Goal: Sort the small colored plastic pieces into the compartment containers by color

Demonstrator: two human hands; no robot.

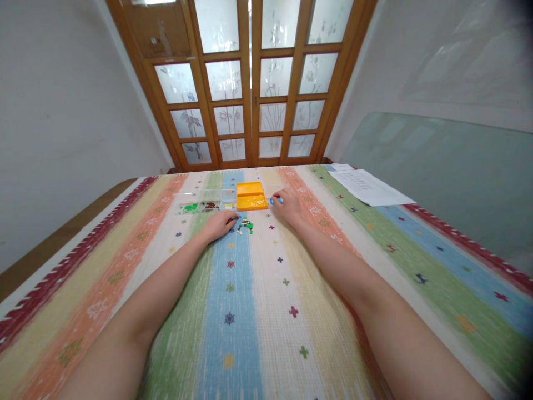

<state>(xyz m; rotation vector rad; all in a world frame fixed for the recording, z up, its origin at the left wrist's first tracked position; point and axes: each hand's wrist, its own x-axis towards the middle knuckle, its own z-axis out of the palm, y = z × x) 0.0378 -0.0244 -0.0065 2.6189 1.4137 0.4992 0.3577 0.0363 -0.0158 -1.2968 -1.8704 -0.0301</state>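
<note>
My left hand [220, 225] rests on the striped cloth with its fingers curled together; what they hold, if anything, is too small to make out. Just right of its fingertips lies a loose pile of small green, white and dark pieces [247, 224]. My right hand [288, 205] is at the right of an open yellow box [251, 188], which has small white pieces in its near half. The right fingers are bent in a pinch over small blue pieces [275, 200]; whether one is between the fingertips cannot be seen.
Left of the yellow box lies a clear plastic case [181, 198], with green pieces [190, 208], dark brown pieces [210, 205] and yellow ones in it. Printed paper [370, 188] lies at the far right of the patterned tablecloth [266, 311]. Wood-framed glass doors [251, 83] stand beyond the table.
</note>
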